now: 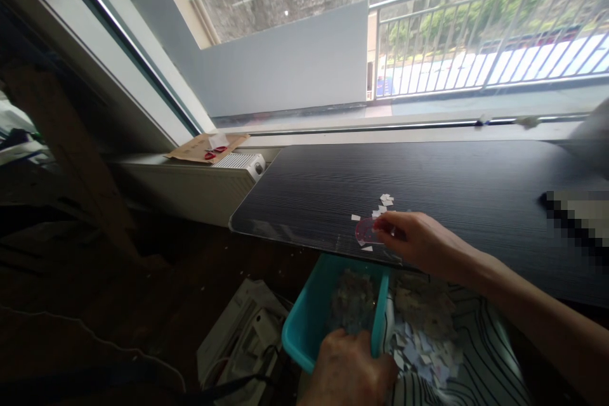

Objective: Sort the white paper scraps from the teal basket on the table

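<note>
On the tabletop (304, 187), my right hand (416, 236) pinches a pink translucent piece (365, 231) near paper scraps (387, 200).
My left hand (351, 365) grips the turquoise bin (307, 327); tilting it may spill its contents (353, 298).

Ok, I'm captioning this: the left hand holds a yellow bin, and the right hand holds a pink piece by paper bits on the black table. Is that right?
Not quite: in the head view the bin is turquoise, not yellow. The left hand does hold it, and the right hand holds the pink piece by paper bits on the black table.
</note>
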Demonstrator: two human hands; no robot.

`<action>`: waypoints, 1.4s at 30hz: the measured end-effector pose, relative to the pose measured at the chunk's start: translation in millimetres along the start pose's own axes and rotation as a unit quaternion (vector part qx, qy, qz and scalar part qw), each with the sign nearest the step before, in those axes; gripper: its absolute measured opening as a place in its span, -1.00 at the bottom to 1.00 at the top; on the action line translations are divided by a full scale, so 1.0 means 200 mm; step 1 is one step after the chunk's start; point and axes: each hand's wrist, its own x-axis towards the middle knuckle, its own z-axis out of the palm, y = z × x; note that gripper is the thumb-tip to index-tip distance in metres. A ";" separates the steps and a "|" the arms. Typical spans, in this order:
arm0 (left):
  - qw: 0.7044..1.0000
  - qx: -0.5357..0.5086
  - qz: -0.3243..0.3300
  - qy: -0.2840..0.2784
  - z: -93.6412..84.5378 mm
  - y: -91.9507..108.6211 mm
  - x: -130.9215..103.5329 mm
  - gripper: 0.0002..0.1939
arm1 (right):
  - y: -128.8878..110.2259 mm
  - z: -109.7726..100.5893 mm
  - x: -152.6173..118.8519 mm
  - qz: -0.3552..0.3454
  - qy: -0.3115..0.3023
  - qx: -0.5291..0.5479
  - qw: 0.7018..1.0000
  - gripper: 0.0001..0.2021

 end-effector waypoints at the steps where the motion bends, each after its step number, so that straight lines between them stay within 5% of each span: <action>1: 1.000 -0.002 0.000 0.006 0.00 0.00 0.00 -0.76 | -0.01 0.00 -0.01 -0.004 -0.007 0.003 1.000 -0.81; 34: 1.000 -0.009 0.008 0.022 0.01 -0.02 -0.02 -0.72 | -0.01 -0.01 -0.13 0.003 0.017 0.007 1.000 -0.80; 42: 0.995 -0.002 -0.017 0.098 0.12 -0.04 -0.03 -0.71 | 0.19 -0.18 -0.17 0.087 0.127 -0.058 0.986 -0.76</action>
